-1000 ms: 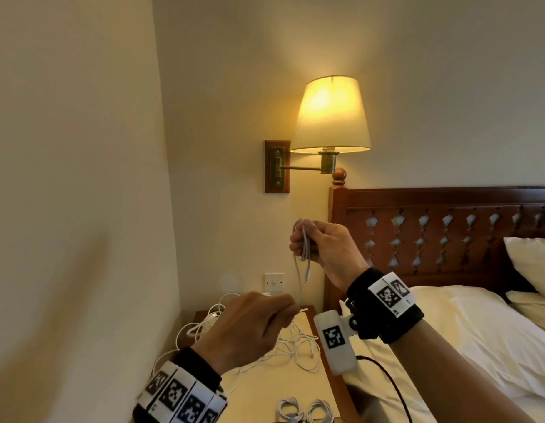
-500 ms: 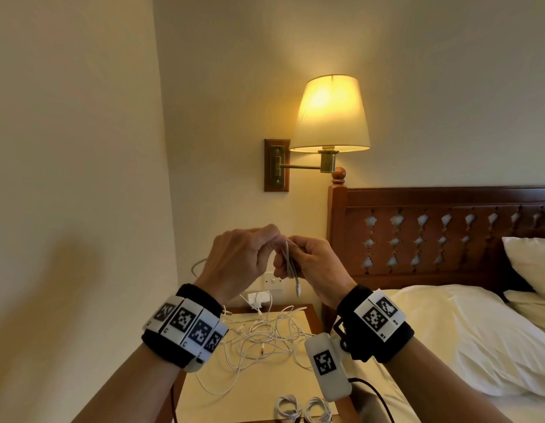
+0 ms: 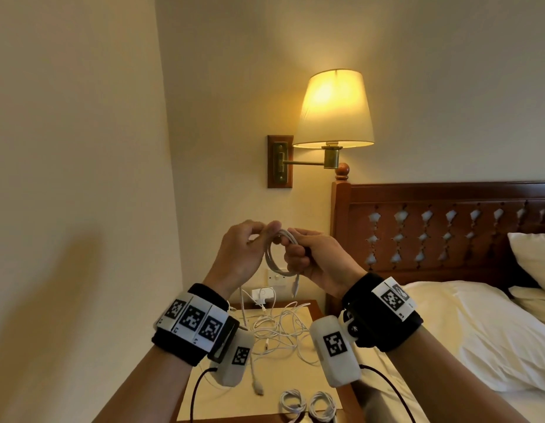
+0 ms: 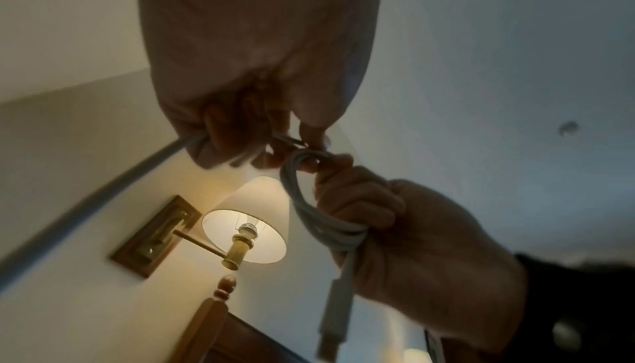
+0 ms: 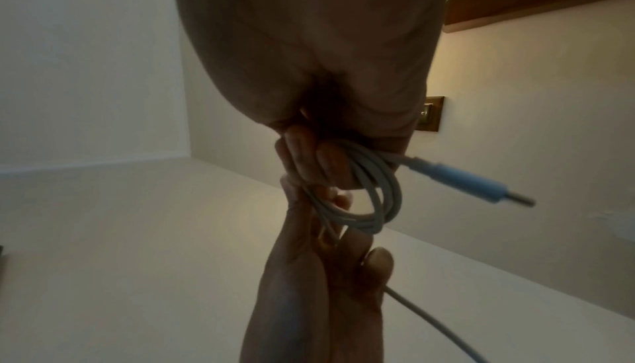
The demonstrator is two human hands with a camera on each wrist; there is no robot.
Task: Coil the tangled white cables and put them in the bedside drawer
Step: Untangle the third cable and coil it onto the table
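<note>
A white cable (image 3: 272, 259) is wound into a small coil, held up in the air above the bedside table (image 3: 312, 308). My right hand (image 3: 311, 257) grips the coil (image 4: 311, 217) (image 5: 374, 206), and a plug end (image 3: 295, 285) dangles below it. My left hand (image 3: 243, 248) pinches the cable's loose run at the coil's top. A tangle of white cables (image 3: 280, 328) lies on the table's cream mat. Two coiled cables (image 3: 308, 403) lie at the mat's near edge. The drawer is out of view.
A white charger (image 3: 262, 296) sits plugged in by the wall socket (image 3: 276, 277) behind the table. A lit wall lamp (image 3: 334, 111) hangs above. The wooden headboard (image 3: 448, 227) and the bed with pillows (image 3: 479, 328) stand right; a wall closes the left side.
My left hand rose from the table to meet my right hand, bringing cable with it. The bundle in my right hand now shows as a round coil with another loop added.
</note>
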